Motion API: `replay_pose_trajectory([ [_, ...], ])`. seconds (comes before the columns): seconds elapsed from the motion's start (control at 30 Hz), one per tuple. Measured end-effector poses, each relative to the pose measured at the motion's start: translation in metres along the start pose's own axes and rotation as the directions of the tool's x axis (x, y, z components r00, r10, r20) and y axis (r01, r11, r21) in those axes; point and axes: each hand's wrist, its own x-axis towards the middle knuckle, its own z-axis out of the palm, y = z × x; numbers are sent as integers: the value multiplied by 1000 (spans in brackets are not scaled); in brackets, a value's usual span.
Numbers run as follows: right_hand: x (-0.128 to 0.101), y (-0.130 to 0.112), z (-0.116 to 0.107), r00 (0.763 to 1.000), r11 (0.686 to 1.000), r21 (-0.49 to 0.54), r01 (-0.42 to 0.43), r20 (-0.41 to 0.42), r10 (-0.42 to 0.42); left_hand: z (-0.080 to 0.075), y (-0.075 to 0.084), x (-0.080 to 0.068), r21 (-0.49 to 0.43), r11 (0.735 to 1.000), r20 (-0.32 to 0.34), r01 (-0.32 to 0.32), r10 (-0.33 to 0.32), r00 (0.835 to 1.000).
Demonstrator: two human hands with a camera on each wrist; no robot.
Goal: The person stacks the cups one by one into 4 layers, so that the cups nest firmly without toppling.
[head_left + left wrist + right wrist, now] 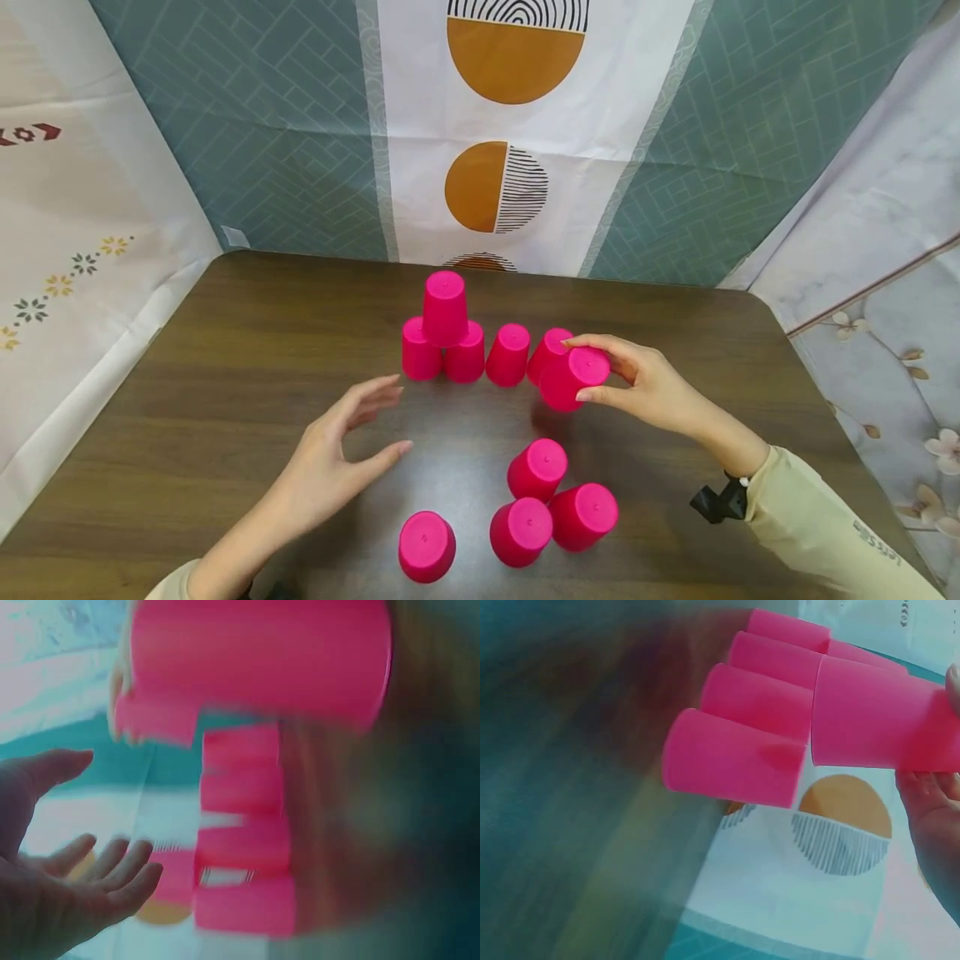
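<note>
The pink cup pinched between the right hand's thumb and fingers hangs tilted just right of the back row of cups, apparently mid-stacking, so next it likely needs seating upside-down on that row, while the left hand hovers spread, empty.

Dark wooden table, patterned cloth backdrop

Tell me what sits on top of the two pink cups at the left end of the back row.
One upside-down pink cup rests on the two left cups, bridging them. Nothing lies on its flat base. Whether anything is hidden inside these cups cannot be seen.
</note>
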Motion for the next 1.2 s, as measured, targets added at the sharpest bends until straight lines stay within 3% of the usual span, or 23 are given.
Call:
replay_pose_trajectory([
  [0.2, 18, -15, -9, 999, 999, -31, 28, -35, -29, 25, 21, -33, -234, 969, 26, 82, -78, 997],
  [0.3, 25, -22, -10, 997, 998, -51, 30, -76, -34, 31, 28, -42, -199, 976, 35, 84, -79, 996],
  [0.53, 44, -37, -13, 992, 998, -35, 59, -113, -63, 38, 25, -63, -15, 998, 74, -54, 55, 996],
  [0.7, 60, -41, -12, 994, 999, 15, 29, -107, -27, 43, 22, -72, 10, 996, 39, -86, 86, 996],
  [0.83, 75, -35, -8, 994, 998, 63, -18, -109, 25, 51, 20, -78, 69, 996, -24, -53, 55, 998],
  [0.97, 89, -23, -2, 988, 990, 119, -79, -124, 93, 56, 18, -83, 117, 993, -96, 24, -13, 995],
  [1.07, 98, -15, 3, 981, 984, 117, -135, -121, 149, 57, 18, -86, 77, 995, -123, 68, -59, 991],
  [1.2, 106, -6, 11, 974, 978, 81, -193, -107, 201, 59, 19, -86, -1, 995, -107, 98, -98, 989],
])
